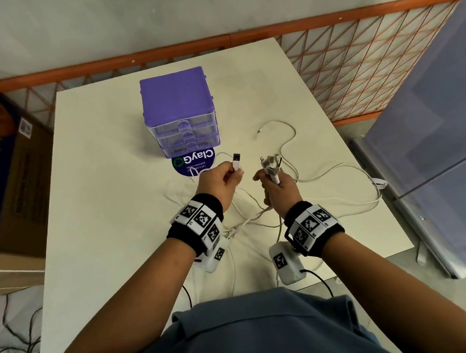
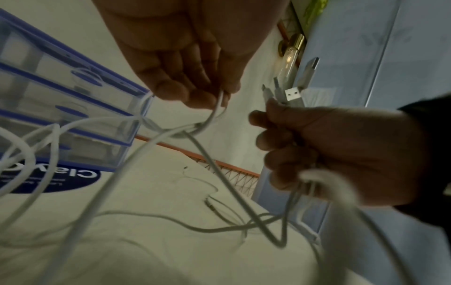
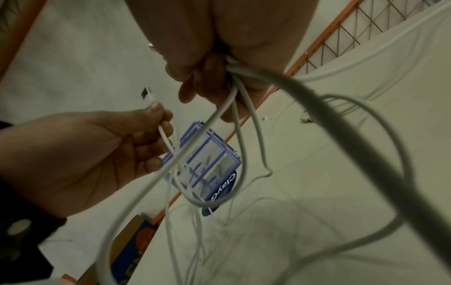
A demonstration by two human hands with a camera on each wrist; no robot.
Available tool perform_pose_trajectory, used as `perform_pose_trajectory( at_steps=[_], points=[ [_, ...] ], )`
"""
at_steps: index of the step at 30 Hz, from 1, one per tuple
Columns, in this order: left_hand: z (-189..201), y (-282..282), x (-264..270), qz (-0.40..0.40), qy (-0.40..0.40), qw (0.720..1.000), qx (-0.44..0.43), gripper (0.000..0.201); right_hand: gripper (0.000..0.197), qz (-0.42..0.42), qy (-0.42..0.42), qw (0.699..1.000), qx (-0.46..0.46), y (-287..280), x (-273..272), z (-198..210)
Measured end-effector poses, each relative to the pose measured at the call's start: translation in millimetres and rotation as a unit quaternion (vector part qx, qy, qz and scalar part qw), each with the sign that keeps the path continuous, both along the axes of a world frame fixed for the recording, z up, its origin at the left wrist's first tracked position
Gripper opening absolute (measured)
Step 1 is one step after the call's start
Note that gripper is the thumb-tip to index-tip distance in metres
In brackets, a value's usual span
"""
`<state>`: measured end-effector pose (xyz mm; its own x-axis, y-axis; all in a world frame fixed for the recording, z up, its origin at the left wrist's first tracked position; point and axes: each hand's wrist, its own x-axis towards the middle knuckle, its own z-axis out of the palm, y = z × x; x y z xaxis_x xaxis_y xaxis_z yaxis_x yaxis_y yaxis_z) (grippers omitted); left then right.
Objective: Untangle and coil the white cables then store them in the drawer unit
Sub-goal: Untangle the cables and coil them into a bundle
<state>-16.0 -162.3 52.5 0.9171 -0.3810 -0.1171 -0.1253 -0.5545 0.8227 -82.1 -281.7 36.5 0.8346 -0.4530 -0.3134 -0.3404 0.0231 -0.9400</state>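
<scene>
sorting plug ends above the bench, cables not yet untangled.

we hold one usb plug (image 1: 37,182) pinched in our left hand (image 1: 221,182), fingers (image 2: 195,96) curled tight on its lead; our right hand (image 1: 277,189) is clamped round a bunch of plug ends (image 1: 271,165). the white cables (image 1: 339,182) trail tangled on the bench (image 1: 101,219) from 3 to 6 o'clock; the drawer unit (image 1: 180,110) stands shut at 12. best we draw the single lead out slowly, feeding slack, never yanking the knot.

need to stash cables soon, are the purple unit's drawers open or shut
Shut: all three clear drawer fronts of the drawer unit sit flush in the head view.
</scene>
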Motion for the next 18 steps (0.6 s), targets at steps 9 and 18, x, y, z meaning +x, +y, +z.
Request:
perform_pose_trajectory(
  at_steps=[9,18],
  points=[
    [14.9,-9.4,1.1,0.009,0.09,0.993,-0.079,0.008,0.024,0.027,-0.028,0.999,0.005,9.1,7.3,9.8],
    [21.7,-0.7,10.3,-0.033,0.121,0.99,-0.063,0.006,0.03,0.063,-0.001,0.997,-0.053,3.9,14.2,14.6]
  ],
)
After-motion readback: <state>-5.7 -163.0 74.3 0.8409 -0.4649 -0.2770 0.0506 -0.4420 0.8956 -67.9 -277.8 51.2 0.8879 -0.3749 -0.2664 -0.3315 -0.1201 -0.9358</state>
